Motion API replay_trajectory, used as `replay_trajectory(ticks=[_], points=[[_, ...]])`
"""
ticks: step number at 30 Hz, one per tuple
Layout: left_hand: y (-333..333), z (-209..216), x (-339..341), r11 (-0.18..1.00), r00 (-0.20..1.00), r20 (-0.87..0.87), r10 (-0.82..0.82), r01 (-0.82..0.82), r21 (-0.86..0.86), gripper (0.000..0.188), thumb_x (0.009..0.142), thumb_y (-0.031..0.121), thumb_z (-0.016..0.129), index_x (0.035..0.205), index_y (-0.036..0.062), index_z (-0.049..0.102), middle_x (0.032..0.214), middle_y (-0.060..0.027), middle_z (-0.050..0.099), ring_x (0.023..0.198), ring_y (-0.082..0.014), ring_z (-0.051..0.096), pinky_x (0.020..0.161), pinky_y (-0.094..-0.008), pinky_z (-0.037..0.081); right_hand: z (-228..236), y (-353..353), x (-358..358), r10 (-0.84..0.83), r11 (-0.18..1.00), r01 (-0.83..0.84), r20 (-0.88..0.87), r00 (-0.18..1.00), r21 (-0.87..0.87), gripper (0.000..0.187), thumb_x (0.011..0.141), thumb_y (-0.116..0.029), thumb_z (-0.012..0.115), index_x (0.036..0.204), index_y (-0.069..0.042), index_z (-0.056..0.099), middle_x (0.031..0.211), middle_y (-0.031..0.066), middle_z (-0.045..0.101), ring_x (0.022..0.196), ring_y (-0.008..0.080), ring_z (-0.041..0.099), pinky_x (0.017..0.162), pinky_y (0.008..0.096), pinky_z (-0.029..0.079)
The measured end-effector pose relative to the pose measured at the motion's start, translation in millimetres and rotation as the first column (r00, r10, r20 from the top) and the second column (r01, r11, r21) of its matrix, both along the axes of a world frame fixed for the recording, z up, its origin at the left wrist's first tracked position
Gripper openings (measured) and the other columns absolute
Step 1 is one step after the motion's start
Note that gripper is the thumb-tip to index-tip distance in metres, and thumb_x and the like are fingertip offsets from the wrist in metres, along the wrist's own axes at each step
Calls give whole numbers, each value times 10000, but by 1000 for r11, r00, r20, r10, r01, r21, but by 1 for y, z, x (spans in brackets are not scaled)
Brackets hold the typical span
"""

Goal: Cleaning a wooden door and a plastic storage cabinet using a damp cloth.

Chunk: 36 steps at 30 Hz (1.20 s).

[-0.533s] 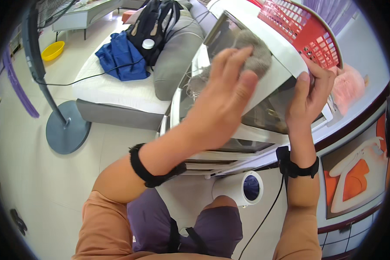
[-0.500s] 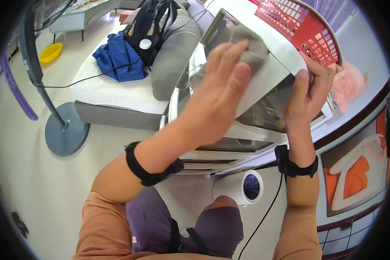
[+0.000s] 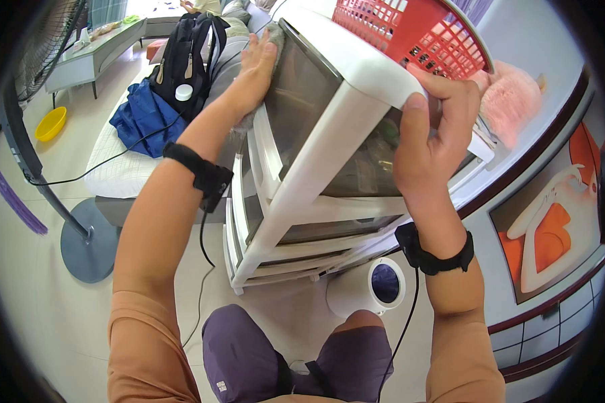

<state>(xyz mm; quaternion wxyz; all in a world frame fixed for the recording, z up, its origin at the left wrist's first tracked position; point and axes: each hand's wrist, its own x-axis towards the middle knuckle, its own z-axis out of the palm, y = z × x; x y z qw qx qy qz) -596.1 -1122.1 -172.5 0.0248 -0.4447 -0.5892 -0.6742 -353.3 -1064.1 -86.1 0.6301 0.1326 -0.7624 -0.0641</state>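
A white drawer cabinet with smoky see-through panels stands tilted in front of me. My left hand holds a fluffy grey cloth against its left side, palm pressed on it and fingers long. Part of the cloth is hidden behind that hand; a bit hangs below the wrist. At the near right top corner, my right hand grips the cabinet, thumb on the front edge and fingers bent over the top. Black straps with cables sit on both wrists.
On the cabinet top stands a red plastic basket, with pink fluffy material beyond it. A white cylindrical bin is by the cabinet's foot. To the left are a fan stand, a sofa with a black backpack, and a yellow basin.
My left hand has carried the cloth from the cabinet's top and front corner leftward to its left side. My right hand keeps its grip on the corner. The view has shifted.
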Motion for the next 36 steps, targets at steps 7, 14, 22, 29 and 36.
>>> replay_trajectory(ticks=[7, 14, 22, 29, 36], points=[[-8, -24, 23, 960, 961, 76, -265, 256, 112, 646, 1006, 424, 247, 1461, -26, 156, 1530, -189, 174, 1430, -269, 130, 1136, -292, 123, 0, 11, 4, 7, 999, -6, -7, 1000, 54, 176, 808, -165, 584, 934, -52, 634, 829, 80, 511, 797, 232, 460, 731, 326, 361], [-49, -48, 86, 987, 994, -109, -29, 45, 154, 595, 999, 459, 287, 1454, 77, 266, 1500, -224, 234, 1409, -325, 203, 1122, -473, 149, 0, 4, 8, -6, 1000, 7, 53, 999, -7, 184, 878, -129, 528, 987, -10, 616, 922, 60, 478, 801, 144, 451, 726, 259, 376], [-83, -32, 153, 972, 990, -40, -137, 142, 185, 570, 1005, 394, 313, 1468, 73, 225, 1518, -239, 156, 1407, -421, 114, 1105, -556, 88, -3, 3, 12, 27, 997, -21, 76, 997, -81, 194, 889, -76, 491, 1020, 10, 605, 946, 47, 464, 805, 102, 438, 729, 231, 375], [-59, -2, 119, 948, 991, -130, -45, 83, 307, 596, 1007, 367, 309, 1428, -48, 234, 1477, -303, 196, 1384, -463, 136, 1135, -458, 120, -3, -4, 13, 28, 996, -19, 111, 993, -83, 181, 904, -93, 513, 1038, 1, 589, 997, 62, 461, 882, 133, 474, 810, 258, 399], [-4, 23, 53, 872, 775, 513, -369, 97, 481, 492, 1006, 361, 329, 1311, -11, 436, 1236, -174, 539, 1084, -267, 531, 951, -360, 404, -1, -3, 9, -65, 998, 65, 16, 998, -27, 149, 814, -117, 590, 945, -57, 626, 832, 78, 491, 813, 220, 456, 732, 330, 368]])
